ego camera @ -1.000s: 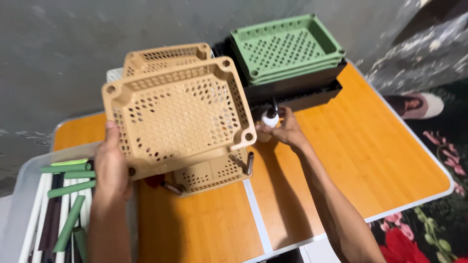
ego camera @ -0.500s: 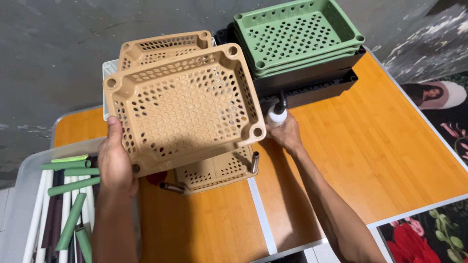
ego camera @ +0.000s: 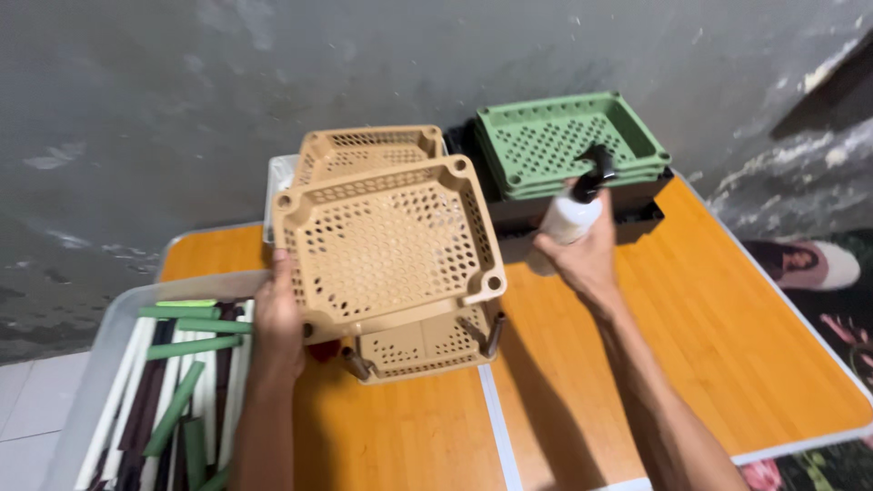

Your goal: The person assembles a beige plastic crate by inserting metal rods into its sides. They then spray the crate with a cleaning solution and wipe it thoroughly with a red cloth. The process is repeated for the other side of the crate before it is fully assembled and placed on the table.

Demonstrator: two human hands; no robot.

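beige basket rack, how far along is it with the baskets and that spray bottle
Done: a lower beige basket sits on the table with posts at its corners. In hand: the left hand holds the top beige basket above it, tilted and not seated; the right hand holds a white spray bottle. Left: the green baskets remain stacked behind.

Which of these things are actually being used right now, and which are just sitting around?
In use:
- beige perforated tray, held by the left hand
- white spray bottle, in the right hand

Lying about:
- green trays
- bin of tubes
- shoe
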